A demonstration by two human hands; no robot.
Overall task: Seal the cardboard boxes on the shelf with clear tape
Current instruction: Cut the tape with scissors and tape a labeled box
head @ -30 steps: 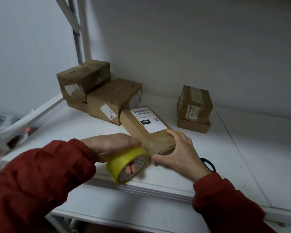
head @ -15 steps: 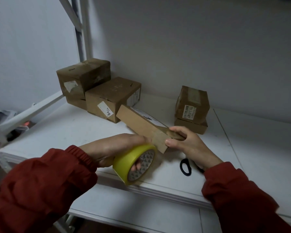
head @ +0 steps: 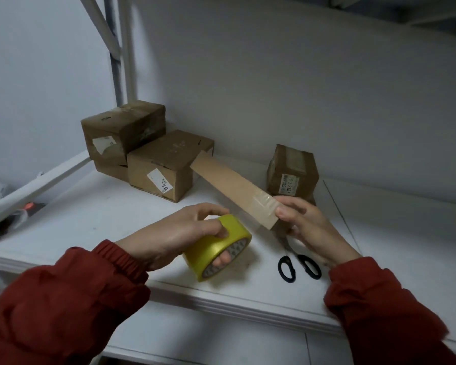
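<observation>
My left hand (head: 177,233) grips a roll of tape (head: 217,246) with a yellow look, fingers curled through its core, just above the white shelf (head: 95,214). My right hand (head: 308,225) holds the near end of a flat cardboard box (head: 229,187), thumb on its side. The box is turned on its edge and tilted, its far end pointing toward the back boxes. A strip of clear tape shows across the box near my right thumb.
Black-handled scissors (head: 299,267) lie on the shelf under my right wrist. Stacked cardboard boxes (head: 124,135) and a labelled box (head: 166,167) stand at the back left. Another box stack (head: 292,172) stands at the back right. A shelf post (head: 121,61) rises behind.
The flat box went from lying label-up on the shelf to being lifted and turned on edge by my right hand. The tape roll moved slightly away from the box end.
</observation>
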